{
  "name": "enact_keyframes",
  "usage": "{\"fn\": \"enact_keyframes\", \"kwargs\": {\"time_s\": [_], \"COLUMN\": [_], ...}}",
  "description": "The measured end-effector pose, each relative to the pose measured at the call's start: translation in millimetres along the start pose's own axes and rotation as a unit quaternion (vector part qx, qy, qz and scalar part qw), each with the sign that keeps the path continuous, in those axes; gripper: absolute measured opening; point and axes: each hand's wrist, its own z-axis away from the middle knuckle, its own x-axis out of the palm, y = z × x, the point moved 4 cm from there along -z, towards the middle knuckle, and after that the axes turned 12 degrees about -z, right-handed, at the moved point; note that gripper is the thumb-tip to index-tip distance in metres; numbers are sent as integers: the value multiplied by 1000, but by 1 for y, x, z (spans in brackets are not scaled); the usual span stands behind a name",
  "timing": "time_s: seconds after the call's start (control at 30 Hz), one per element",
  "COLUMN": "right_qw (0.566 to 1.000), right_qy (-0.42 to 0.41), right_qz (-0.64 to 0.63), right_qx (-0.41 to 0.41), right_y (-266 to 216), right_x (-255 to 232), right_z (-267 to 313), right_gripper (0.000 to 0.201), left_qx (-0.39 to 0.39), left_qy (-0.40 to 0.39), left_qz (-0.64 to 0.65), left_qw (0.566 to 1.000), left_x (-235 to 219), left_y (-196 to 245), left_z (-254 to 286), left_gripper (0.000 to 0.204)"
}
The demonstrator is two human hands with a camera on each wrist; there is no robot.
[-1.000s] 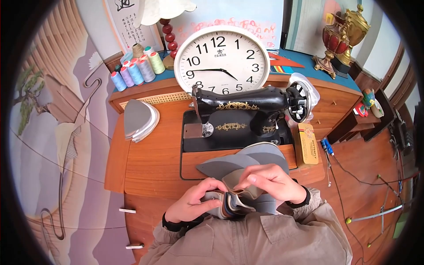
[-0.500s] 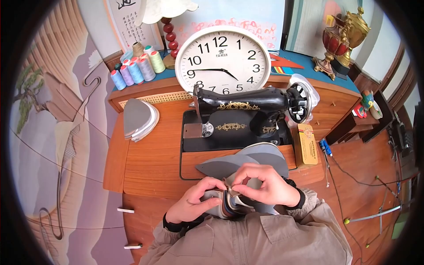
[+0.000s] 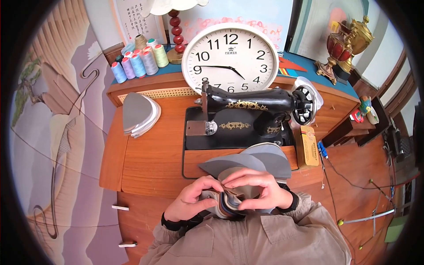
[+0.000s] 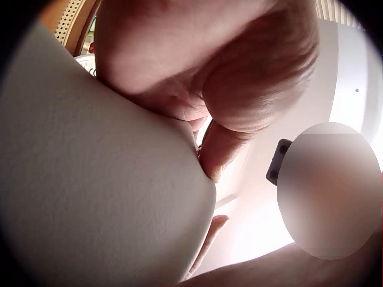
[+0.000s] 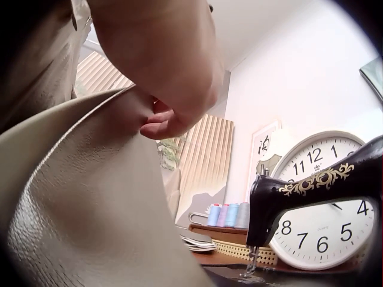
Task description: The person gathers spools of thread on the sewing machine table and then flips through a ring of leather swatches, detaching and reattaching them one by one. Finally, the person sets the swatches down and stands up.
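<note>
Several curved leather-like pieces in grey, brown, dark blue and white form a bundle [image 3: 227, 207] close to the person's body. The left hand [image 3: 193, 199] pinches its left side between thumb and fingers. On the other side the right hand [image 3: 256, 189] holds the upper edge of a brownish piece, thumb below and fingers above. A pale panel [image 4: 108, 179] fills much of the left wrist view, with the left hand [image 4: 209, 66] gripping its edge. In the right wrist view the right hand [image 5: 170, 66] pinches a beige glossy piece [image 5: 102, 197].
Grey pieces [image 3: 232, 164] lie fanned out before the black sewing machine [image 3: 247, 100]. Another stack [image 3: 140, 114] rests at the table's left. A yellow tin [image 3: 309, 145] stands right of the machine; a clock [image 3: 230, 57], thread spools [image 3: 138, 64] and a lamp are behind.
The right hand moved in over the bundle, first pinching the brown piece's edge, and now spreads its thumb and fingers further apart on it. The left hand keeps its hold. The head view shifted slightly.
</note>
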Motion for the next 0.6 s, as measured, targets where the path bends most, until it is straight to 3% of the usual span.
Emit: {"fn": "enact_keyframes", "kwargs": {"time_s": [0.13,0.23,0.27,0.33,0.53,0.6], "right_qw": [999,966,966,923,910,918], "right_qy": [8,23,22,-3,-11,-11], "right_qz": [46,232,232,352,380,365], "right_qx": [18,-108,-108,-153,-166,-154], "right_y": [8,6,8,9,15,14], "right_x": [1,5,6,14,24,23], "right_z": [3,0,0,4,11,12], "right_gripper": [21,15,15,20,28,28], "left_qx": [24,35,29,22,4,48], "left_qy": [-13,0,11,24,21,76], "left_qz": [-7,-7,11,29,-7,-2], "left_qw": [1000,999,999,999,1000,996], "left_x": [-2,-4,-5,-6,-5,-3], "left_y": [-2,-1,-1,-2,-6,0], "left_z": [1,0,1,3,5,0], "left_gripper": [26,26,26,25,27,32]}}
